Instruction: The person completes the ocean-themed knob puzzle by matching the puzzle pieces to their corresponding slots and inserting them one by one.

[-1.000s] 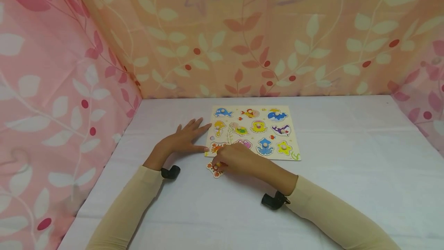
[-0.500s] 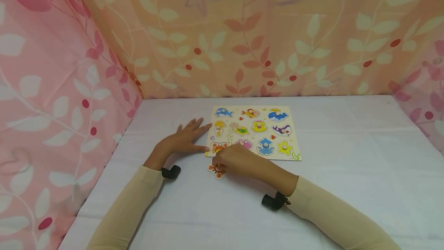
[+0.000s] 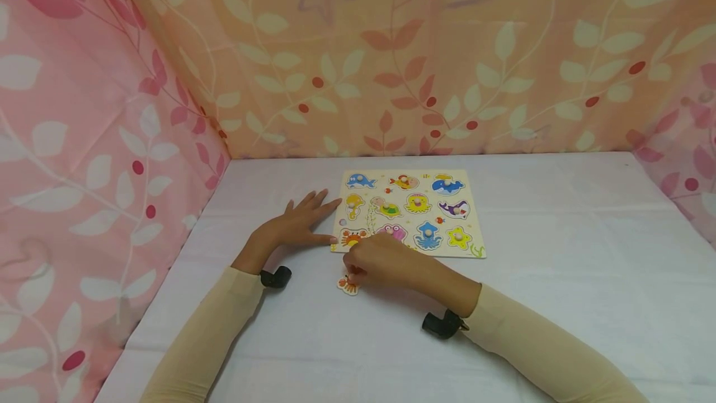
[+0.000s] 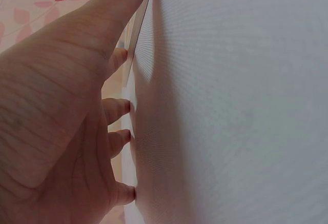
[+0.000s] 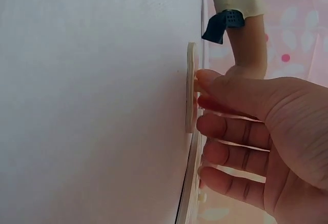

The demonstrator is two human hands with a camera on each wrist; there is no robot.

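A crab puzzle piece is just in front of the puzzle board's near-left corner. My right hand pinches its small knob between thumb and index finger, and partly covers the piece. Edge-on in the right wrist view, the wooden piece stands beside the board's edge; whether it touches the table is unclear. On the board, a printed crab shows in the near-left place. My left hand lies with spread fingers at the board's left edge, its thumb and one finger touching the edge.
Several knobbed sea-animal pieces sit in the board, among them a blue squid, a yellow starfish and a turtle. A white cloth covers the table. Patterned curtains stand behind and at the sides.
The crab piece has turned under my right fingers and shifted slightly toward the near side. My left hand and the board have stayed in place.
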